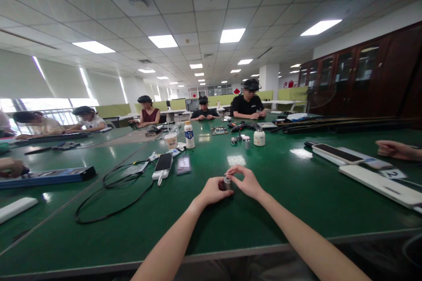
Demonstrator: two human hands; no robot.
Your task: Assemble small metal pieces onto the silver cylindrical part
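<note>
A small silver metal cylinder [227, 183] stands upright just above the green table. My left hand [212, 191] is closed around its side, with the thumb in front and the fingers behind. From the right, my right hand [246, 180] pinches at the cylinder's top with thumb and index finger, the other fingers curved above. Whether a separate small part sits between those fingertips is too small to tell. Farther back on the table are another small metal cylinder [247, 143] and a round shiny metal piece [234, 141].
Left of my hands lie a phone on a white power bank [162, 166] and a looped black cable [99, 220]. A bottle [189, 135], a cup [171, 141] and a white jar [259, 137] stand beyond. White devices [379, 184] lie right. Several people sit around the table.
</note>
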